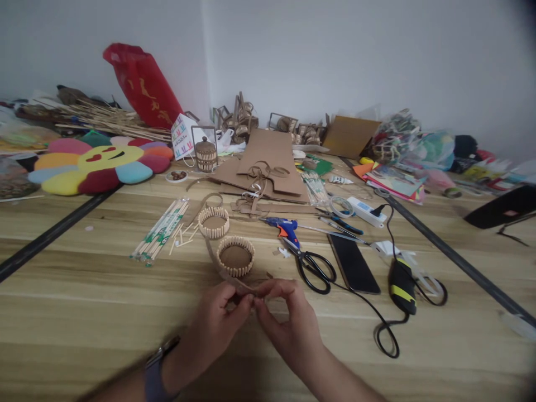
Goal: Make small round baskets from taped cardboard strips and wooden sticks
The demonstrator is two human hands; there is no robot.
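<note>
Head view: scissors [302,257], stick basket [236,271] just beyond hands [293,322] pinching brown strip [215,264].

Unclear gold characters [147,96] on red bag [140,75]

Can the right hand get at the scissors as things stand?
Probably yes: the scissors lie just beyond the right hand, handles toward it, with nothing seen on top. But its fingers are pinching the brown strip, so it would likely need to let go.
</note>
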